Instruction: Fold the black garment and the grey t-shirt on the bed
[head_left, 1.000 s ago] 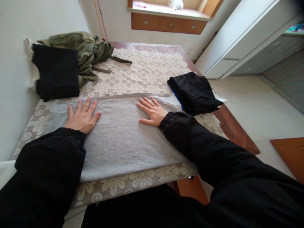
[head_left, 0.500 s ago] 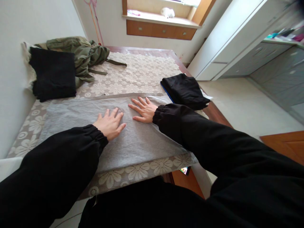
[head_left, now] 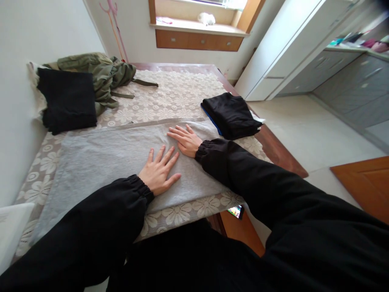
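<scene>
A light grey cloth garment (head_left: 106, 162) lies spread flat along the near side of the table; I cannot tell its exact kind. My left hand (head_left: 160, 171) rests on it with the fingers spread, near its front edge. Just beyond and to the right, my right hand (head_left: 186, 141) lies flat on the same cloth, fingers stretched out. Neither hand grips anything. Beside my right hand sits a stack of folded black clothes (head_left: 229, 113), with a blue edge showing underneath. Black sleeves cover both forearms and hide parts of the grey cloth.
A lace tablecloth (head_left: 173, 95) with flower patterns covers the table. Folded black cloth (head_left: 68, 99) and an olive-green bag or jacket with straps (head_left: 114, 77) lie at the back left against the wall. Below the front edge, a lit phone (head_left: 236, 211) rests on an orange-brown surface.
My left hand has slid right and toward me across the grey cloth, closer to my right hand. The right hand has stayed nearly in place, its fingers closer together. The view has shifted slightly.
</scene>
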Demonstrator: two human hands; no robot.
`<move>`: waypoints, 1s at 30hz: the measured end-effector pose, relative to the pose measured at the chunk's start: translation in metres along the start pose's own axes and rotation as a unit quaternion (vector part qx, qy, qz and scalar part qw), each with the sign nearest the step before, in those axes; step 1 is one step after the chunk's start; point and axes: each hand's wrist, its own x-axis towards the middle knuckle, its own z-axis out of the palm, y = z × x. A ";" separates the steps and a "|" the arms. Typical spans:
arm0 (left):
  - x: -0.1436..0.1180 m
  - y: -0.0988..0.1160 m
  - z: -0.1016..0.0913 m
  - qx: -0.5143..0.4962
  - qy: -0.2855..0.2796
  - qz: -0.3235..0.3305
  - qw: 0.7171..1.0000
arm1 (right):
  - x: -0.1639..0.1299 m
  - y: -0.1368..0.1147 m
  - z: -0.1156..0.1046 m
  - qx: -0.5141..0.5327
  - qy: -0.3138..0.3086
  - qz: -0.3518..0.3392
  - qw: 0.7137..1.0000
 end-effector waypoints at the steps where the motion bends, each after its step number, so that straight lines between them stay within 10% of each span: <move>1: 0.000 -0.001 -0.001 -0.002 -0.004 0.012 1.000 | 0.000 0.002 0.000 -0.004 0.001 0.020 1.000; 19: -0.003 0.009 -0.007 -0.057 -0.040 0.150 0.986 | -0.002 0.010 0.000 -0.003 0.002 0.012 1.000; 30: -0.005 0.009 -0.008 -0.079 -0.044 0.189 0.978 | -0.021 0.046 -0.031 0.267 -0.087 -0.056 0.958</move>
